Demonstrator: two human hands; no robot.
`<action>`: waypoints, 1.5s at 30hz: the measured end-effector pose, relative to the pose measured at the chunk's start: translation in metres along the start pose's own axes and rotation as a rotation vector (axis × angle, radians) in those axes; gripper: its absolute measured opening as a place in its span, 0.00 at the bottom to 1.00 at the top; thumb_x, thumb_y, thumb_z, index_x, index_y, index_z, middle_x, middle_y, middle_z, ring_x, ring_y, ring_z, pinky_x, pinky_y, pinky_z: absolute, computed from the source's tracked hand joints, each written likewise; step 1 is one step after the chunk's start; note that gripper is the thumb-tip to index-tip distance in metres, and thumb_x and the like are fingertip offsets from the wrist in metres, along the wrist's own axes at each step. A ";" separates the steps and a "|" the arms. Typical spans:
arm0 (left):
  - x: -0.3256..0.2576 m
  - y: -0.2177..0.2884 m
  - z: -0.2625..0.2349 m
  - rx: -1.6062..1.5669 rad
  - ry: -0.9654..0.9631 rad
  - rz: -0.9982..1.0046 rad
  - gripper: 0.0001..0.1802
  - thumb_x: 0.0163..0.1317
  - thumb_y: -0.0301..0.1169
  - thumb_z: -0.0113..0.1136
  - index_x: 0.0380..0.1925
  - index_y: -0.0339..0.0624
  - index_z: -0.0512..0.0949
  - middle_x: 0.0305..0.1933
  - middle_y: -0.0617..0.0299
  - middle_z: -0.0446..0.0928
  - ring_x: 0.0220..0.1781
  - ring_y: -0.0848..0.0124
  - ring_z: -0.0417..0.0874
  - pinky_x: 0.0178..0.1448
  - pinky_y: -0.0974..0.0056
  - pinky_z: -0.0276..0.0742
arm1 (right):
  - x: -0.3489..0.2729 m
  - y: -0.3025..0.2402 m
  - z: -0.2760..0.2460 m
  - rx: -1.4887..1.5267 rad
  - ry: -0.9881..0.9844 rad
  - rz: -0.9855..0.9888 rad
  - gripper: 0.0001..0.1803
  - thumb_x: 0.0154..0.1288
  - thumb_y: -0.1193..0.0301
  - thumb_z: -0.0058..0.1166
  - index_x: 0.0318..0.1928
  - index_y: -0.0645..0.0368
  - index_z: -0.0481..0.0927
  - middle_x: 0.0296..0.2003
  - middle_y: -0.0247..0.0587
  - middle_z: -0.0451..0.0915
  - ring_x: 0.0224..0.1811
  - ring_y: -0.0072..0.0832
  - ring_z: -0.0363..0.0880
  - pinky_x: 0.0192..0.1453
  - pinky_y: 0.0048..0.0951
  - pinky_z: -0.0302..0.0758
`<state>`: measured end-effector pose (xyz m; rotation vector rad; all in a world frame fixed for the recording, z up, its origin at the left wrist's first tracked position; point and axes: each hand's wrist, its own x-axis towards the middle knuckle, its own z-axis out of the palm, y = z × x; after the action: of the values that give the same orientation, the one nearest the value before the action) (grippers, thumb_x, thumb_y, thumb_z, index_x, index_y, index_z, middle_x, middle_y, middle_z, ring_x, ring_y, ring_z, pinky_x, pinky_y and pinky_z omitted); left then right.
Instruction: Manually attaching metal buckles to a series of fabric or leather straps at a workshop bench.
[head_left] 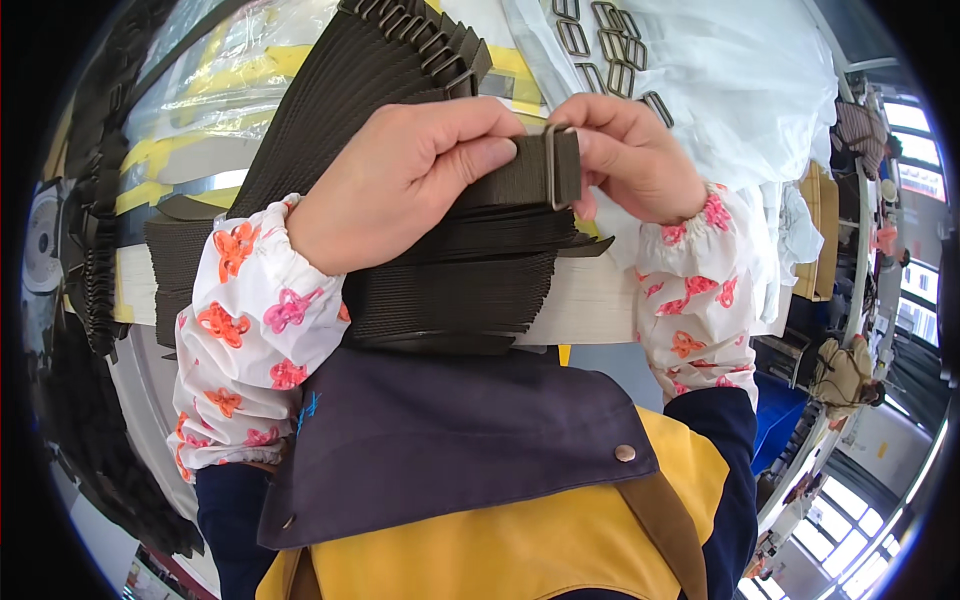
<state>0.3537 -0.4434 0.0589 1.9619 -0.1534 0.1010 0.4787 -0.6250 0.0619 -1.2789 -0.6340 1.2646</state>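
Note:
My left hand (405,180) pinches a dark olive-brown webbing strap (515,178) between thumb and fingers, close to its right end. Around that end sits a metal slide buckle (551,168), its long side upright, with a short tip of webbing sticking out past it. At the buckle and strap tip, my right hand (640,155) is closed, its fingers touching the buckle's top; the fingertips behind are partly hidden. Beneath both hands lie stacked webbing straps (440,300). Up and to the left fans a bundle of straps (330,110) with buckles (435,50) on their ends.
Several loose slide buckles (612,45) lie on white plastic sheeting (730,90) at the far right. Clear plastic with yellow tape (200,150) covers the far left. More dark straps (100,230) hang at the left edge. The pale table's front edge (590,300) runs before me.

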 end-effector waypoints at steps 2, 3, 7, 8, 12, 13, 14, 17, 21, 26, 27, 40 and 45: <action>-0.002 0.002 0.000 -0.026 -0.113 0.007 0.08 0.63 0.28 0.45 0.37 0.36 0.72 0.26 0.64 0.71 0.29 0.79 0.69 0.37 0.75 0.67 | 0.007 0.013 0.006 0.222 -0.101 0.058 0.10 0.65 0.69 0.45 0.39 0.63 0.68 0.26 0.37 0.76 0.19 0.21 0.75 0.23 0.19 0.73; -0.002 0.000 0.003 -0.029 -0.109 0.006 0.08 0.63 0.28 0.45 0.37 0.36 0.72 0.26 0.64 0.71 0.29 0.79 0.69 0.37 0.75 0.67 | 0.009 0.013 0.008 0.219 -0.102 0.063 0.10 0.65 0.69 0.45 0.39 0.63 0.68 0.26 0.37 0.76 0.19 0.21 0.75 0.23 0.19 0.73; -0.001 -0.004 0.003 -0.132 0.182 -0.055 0.08 0.63 0.27 0.44 0.39 0.38 0.71 0.33 0.68 0.72 0.36 0.80 0.70 0.42 0.75 0.66 | 0.011 0.006 0.017 0.081 0.103 0.056 0.10 0.65 0.69 0.44 0.41 0.64 0.68 0.23 0.38 0.76 0.19 0.21 0.75 0.23 0.18 0.72; -0.002 0.001 0.002 -0.143 0.108 -0.029 0.08 0.62 0.26 0.47 0.39 0.38 0.72 0.34 0.66 0.72 0.37 0.79 0.70 0.43 0.74 0.66 | 0.012 0.005 0.020 0.022 0.136 0.040 0.10 0.64 0.70 0.45 0.42 0.65 0.69 0.23 0.37 0.76 0.19 0.20 0.75 0.23 0.17 0.72; -0.005 -0.006 -0.003 0.182 0.174 0.167 0.08 0.55 0.23 0.55 0.36 0.36 0.73 0.34 0.62 0.72 0.36 0.74 0.72 0.43 0.71 0.67 | 0.018 0.002 0.031 -0.178 0.203 -0.052 0.09 0.62 0.74 0.46 0.41 0.67 0.71 0.22 0.36 0.76 0.19 0.18 0.74 0.22 0.17 0.72; -0.006 -0.006 -0.004 0.280 0.245 0.202 0.07 0.54 0.22 0.56 0.35 0.36 0.73 0.33 0.62 0.72 0.35 0.73 0.72 0.43 0.71 0.67 | 0.021 0.003 0.032 -0.177 0.193 -0.054 0.09 0.62 0.74 0.46 0.41 0.67 0.71 0.22 0.36 0.76 0.19 0.18 0.74 0.22 0.17 0.72; -0.005 -0.002 -0.003 0.277 0.250 0.232 0.05 0.54 0.22 0.56 0.32 0.36 0.73 0.30 0.62 0.71 0.34 0.73 0.73 0.42 0.72 0.67 | 0.022 0.005 0.032 -0.274 0.239 -0.070 0.09 0.61 0.74 0.48 0.39 0.67 0.72 0.22 0.36 0.76 0.19 0.17 0.73 0.22 0.17 0.71; -0.010 0.005 -0.001 0.080 0.162 0.085 0.05 0.56 0.23 0.54 0.32 0.35 0.72 0.28 0.64 0.69 0.32 0.77 0.70 0.38 0.74 0.66 | 0.034 0.019 0.025 -0.437 0.271 -0.149 0.08 0.59 0.74 0.49 0.36 0.67 0.73 0.20 0.36 0.75 0.19 0.17 0.73 0.21 0.16 0.70; -0.015 0.014 -0.001 -0.033 0.183 -0.131 0.04 0.58 0.23 0.52 0.32 0.35 0.69 0.26 0.67 0.67 0.29 0.81 0.67 0.34 0.76 0.64 | 0.040 0.024 0.024 -0.388 0.201 -0.132 0.06 0.57 0.74 0.49 0.31 0.66 0.72 0.18 0.36 0.74 0.19 0.18 0.74 0.20 0.17 0.70; -0.023 0.001 -0.013 0.142 0.102 -0.228 0.05 0.59 0.25 0.51 0.29 0.36 0.67 0.23 0.69 0.65 0.24 0.84 0.62 0.28 0.78 0.61 | 0.044 0.023 0.035 -0.081 0.169 0.003 0.06 0.57 0.74 0.48 0.28 0.66 0.70 0.17 0.35 0.74 0.18 0.20 0.74 0.20 0.18 0.71; -0.023 -0.002 -0.017 0.141 0.101 -0.230 0.05 0.59 0.25 0.51 0.29 0.36 0.67 0.23 0.69 0.65 0.24 0.84 0.62 0.28 0.78 0.61 | 0.047 0.025 0.037 -0.055 0.153 0.019 0.06 0.57 0.74 0.48 0.28 0.66 0.70 0.18 0.35 0.74 0.18 0.20 0.74 0.21 0.18 0.71; -0.023 -0.043 -0.018 -0.263 0.154 -0.174 0.09 0.52 0.28 0.59 0.32 0.37 0.74 0.23 0.65 0.73 0.21 0.79 0.70 0.27 0.75 0.66 | 0.047 0.024 0.040 -0.242 0.273 -0.133 0.06 0.56 0.75 0.54 0.33 0.65 0.73 0.21 0.35 0.75 0.21 0.17 0.74 0.24 0.17 0.73; 0.009 -0.057 -0.013 0.303 0.115 0.038 0.09 0.52 0.31 0.58 0.30 0.37 0.74 0.24 0.56 0.75 0.26 0.64 0.77 0.31 0.66 0.71 | 0.031 0.021 -0.010 -0.722 0.561 -0.319 0.09 0.55 0.72 0.55 0.35 0.64 0.73 0.22 0.36 0.75 0.22 0.21 0.75 0.26 0.20 0.73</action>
<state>0.3719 -0.4097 0.0133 2.2487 -0.1036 0.2749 0.4892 -0.6039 0.0313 -1.9263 -0.8678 0.3618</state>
